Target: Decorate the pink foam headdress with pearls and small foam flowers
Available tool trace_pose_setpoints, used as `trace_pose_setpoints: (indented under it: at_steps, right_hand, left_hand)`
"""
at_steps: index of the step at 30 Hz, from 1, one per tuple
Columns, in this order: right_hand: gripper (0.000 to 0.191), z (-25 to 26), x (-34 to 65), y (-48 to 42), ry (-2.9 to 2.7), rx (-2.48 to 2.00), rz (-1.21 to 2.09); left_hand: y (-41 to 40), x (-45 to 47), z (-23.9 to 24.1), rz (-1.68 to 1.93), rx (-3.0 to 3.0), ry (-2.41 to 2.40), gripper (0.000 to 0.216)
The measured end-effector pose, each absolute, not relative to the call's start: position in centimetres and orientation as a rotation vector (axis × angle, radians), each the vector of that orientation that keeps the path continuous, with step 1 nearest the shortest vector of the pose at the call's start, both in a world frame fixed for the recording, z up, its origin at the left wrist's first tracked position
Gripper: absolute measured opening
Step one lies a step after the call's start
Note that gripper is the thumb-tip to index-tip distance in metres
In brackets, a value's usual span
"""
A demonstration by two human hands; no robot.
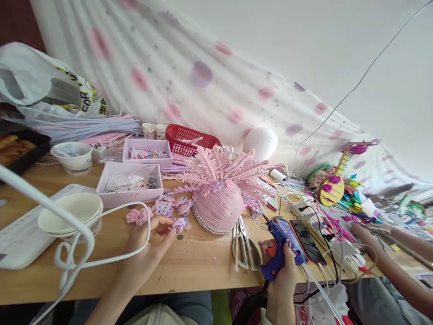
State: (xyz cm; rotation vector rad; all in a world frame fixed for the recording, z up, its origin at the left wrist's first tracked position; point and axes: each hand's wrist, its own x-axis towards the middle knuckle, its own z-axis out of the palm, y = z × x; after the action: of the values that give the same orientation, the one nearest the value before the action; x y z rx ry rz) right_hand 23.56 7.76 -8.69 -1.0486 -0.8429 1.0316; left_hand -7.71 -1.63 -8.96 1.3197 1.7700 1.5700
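Note:
In my right hand (282,275) is a blue hot glue gun (279,241), its nozzle angled up and to the left. My left hand (154,241) pinches a small purple flower (179,225) between thumb and fingertips. Several more pink and purple flowers (162,207) lie just beyond those fingers. Between my hands, farther back, stands a pink dome-shaped headdress (218,207) wrapped in cord. Pearls run along its lower rim, and feathery pink plumes (223,169) fan out on top. Scissors (245,248) lie on the table left of the glue gun.
White boxes of beads (130,183), paper bowls (71,214) and a red basket (192,140) stand around the left and back. A white cable (111,257) loops near my left arm. Phones (307,241) lie on the right, where another person's hands (368,234) work.

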Motion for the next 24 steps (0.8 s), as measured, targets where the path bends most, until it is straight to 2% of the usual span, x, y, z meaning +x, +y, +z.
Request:
trace_pose_setpoints:
  at_steps: [6,16,24]
  right_hand:
    - [0.043,-5.7,17.6,7.8,-0.926,-0.936,1.089]
    - [0.040,-6.1,15.5,7.4,-0.986,-0.941,1.074]
    - [0.042,-4.9,15.0,7.1,-1.047,-0.929,1.048]
  left_hand:
    - [-1.7,-7.8,-10.2,1.520,1.292,1.589,0.027]
    - [-2.0,-7.4,-9.3,1.373,1.188,1.580,0.022]
    - [-1.9,-4.9,-8.6,1.482,1.203,1.473,0.006]
